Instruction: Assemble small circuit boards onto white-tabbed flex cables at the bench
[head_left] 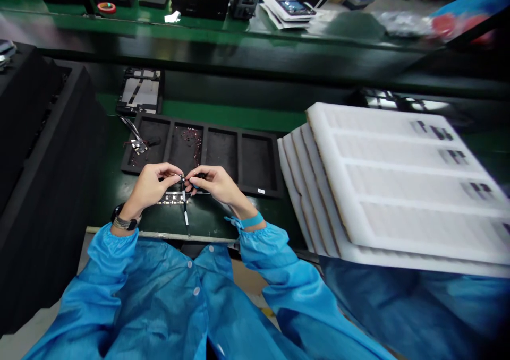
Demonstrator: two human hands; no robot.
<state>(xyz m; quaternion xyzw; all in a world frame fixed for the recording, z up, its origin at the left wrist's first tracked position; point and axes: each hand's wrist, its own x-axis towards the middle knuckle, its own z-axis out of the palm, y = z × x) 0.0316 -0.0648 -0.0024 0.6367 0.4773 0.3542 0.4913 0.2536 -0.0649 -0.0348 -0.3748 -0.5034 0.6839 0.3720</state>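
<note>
Fingertips of both my hands meet over the front edge of a black foam tray. My left hand (153, 186) is closed in a pinch at the top of a thin black flat cable (185, 211). A white label sits on the cable, which hangs down toward the bench edge. Beside it, my right hand (217, 183) is also closed, with something small, dark and partly blue between the fingers; its kind is hidden. Below the hands lies a strip of small circuit boards (172, 198), partly covered by the left hand.
The black foam tray (258, 186) has compartments, with small parts and wired pieces (139, 146) in the left ones. White foam trays (342, 190) are stacked at right, black foam blocks (48, 163) at left. Behind stand a device frame (139, 92) and a green shelf (207, 28).
</note>
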